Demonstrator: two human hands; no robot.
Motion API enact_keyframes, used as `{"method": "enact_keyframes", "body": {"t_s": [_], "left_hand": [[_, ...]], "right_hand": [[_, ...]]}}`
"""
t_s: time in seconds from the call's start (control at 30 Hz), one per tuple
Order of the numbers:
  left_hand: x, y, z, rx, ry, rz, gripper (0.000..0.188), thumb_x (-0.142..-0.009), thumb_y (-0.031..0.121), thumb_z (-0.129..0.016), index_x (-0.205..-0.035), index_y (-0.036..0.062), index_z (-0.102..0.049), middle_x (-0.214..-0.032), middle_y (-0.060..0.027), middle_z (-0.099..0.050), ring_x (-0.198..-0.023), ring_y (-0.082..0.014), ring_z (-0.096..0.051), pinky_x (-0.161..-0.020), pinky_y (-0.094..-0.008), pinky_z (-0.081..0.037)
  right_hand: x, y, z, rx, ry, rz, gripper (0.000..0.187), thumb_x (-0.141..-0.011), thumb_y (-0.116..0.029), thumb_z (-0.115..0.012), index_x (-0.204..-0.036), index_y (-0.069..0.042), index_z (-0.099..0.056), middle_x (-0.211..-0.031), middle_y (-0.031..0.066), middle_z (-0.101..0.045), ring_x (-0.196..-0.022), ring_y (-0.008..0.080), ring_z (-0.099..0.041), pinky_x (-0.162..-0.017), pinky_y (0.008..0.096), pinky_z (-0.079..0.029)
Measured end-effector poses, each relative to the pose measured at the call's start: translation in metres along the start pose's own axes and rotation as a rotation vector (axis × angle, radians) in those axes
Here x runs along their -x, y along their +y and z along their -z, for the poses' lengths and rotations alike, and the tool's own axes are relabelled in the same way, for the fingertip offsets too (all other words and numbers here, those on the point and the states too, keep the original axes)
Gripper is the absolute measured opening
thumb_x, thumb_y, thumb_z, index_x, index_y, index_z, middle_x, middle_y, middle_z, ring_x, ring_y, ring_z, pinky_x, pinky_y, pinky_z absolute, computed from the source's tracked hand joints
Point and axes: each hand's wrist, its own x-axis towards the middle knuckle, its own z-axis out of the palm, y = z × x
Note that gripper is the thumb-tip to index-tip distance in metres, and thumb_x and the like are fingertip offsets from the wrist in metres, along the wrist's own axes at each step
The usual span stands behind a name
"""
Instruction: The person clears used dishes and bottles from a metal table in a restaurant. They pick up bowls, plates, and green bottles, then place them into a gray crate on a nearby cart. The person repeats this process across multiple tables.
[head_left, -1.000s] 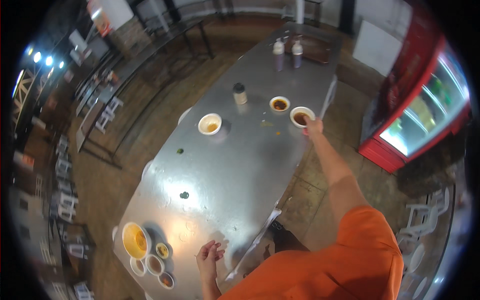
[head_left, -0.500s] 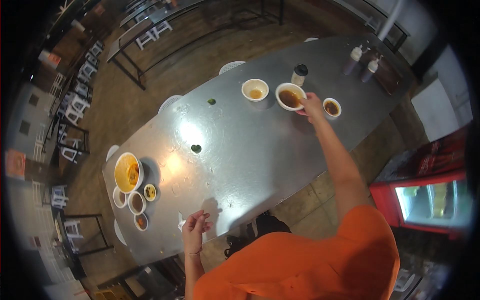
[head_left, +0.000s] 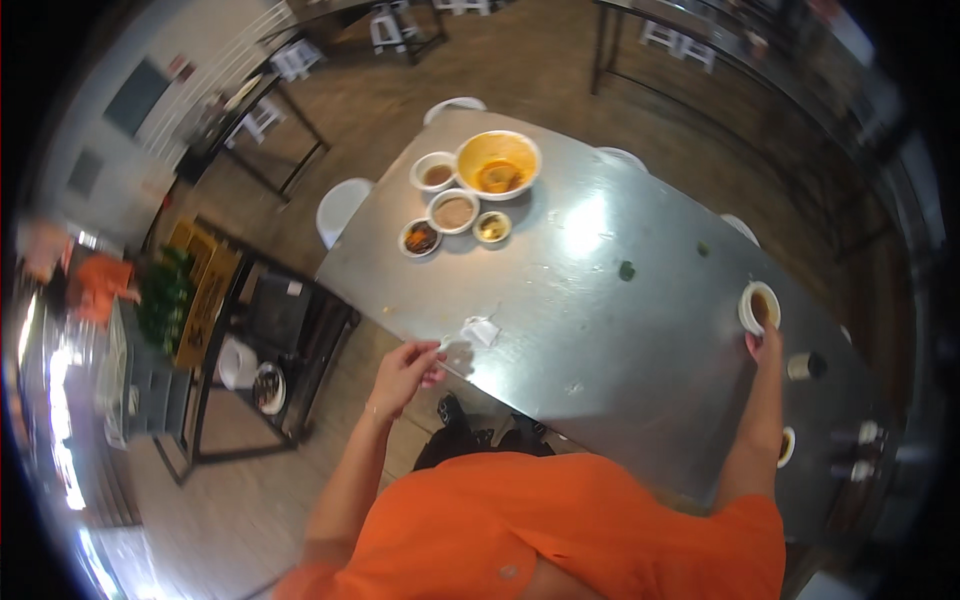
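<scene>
My right hand [head_left: 764, 344], at the table's right part, grips a white bowl [head_left: 746, 312] of brown liquid by its near rim. My left hand [head_left: 404, 376] hovers at the near table edge, fingers loosely bent and apart, with nothing visible in them. Just beyond it lies a crumpled white tissue [head_left: 482, 330]. At the far left stand a large yellow-lined bowl [head_left: 498, 150] with orange food remains, two bowls of brownish liquid [head_left: 436, 175] [head_left: 453, 212], a small dark-sauce dish [head_left: 420, 238] and a small yellowish dish [head_left: 492, 227].
The metal table [head_left: 540, 350] carries green scraps [head_left: 627, 271], a shaker jar [head_left: 805, 367], a sauce dish [head_left: 786, 447] and blurred pump bottles [head_left: 865, 435] at right. White stools [head_left: 346, 208] line its edge. A dark cart [head_left: 270, 340] stands left; a person in orange [head_left: 100, 285] is beyond.
My view has swung left. My left hand has reached forward beside the tissue, its fingers less curled. My right hand still holds the bowl; the second white bowl no longer shows separately.
</scene>
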Motion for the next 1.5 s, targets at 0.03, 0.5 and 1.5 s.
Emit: {"method": "enact_keyframes", "body": {"t_s": [0.03,0.5,1.5], "left_hand": [[-0.006,0.0,0.006,0.008,0.025,0.002,0.03,-0.088,0.016,-0.054,-0.111,-0.0032,-0.053,-0.094,-0.0103,-0.063,-0.069,-0.0117,-0.061,-0.058,-0.0216,-0.048],[-0.276,0.052,0.073,-0.601,0.276,-0.212,0.022,-0.073,0.019,-0.064,-0.08,-0.002,-0.067,-0.068,-0.0131,-0.065,-0.061,-0.0175,-0.064,-0.058,-0.0298,-0.05],[-0.448,0.116,0.12,-0.932,0.035,-0.405,0.025,-0.067,0.019,-0.067,-0.084,0.0013,-0.067,-0.086,-0.0211,-0.064,-0.081,-0.0314,-0.063,-0.073,-0.0374,-0.05]], "right_hand": [[0.003,-0.002,0.003,-0.095,-0.153,-0.088,0.032,-0.084,-0.015,-0.058,-0.112,-0.004,-0.049,-0.104,0.0124,-0.055,-0.09,0.0273,-0.058,-0.068,0.04,-0.056],[0.191,0.03,-0.041,-0.01,-0.211,-0.017,0.032,-0.079,-0.001,-0.044,-0.11,0.005,-0.044,-0.099,0.0183,-0.055,-0.08,0.0287,-0.062,-0.066,0.0385,-0.06],[0.446,0.13,-0.259,0.184,-0.286,-0.052,0.041,-0.075,-0.001,-0.05,-0.115,-0.003,-0.042,-0.103,0.0141,-0.054,-0.085,0.025,-0.062,-0.059,0.0354,-0.058]]}}
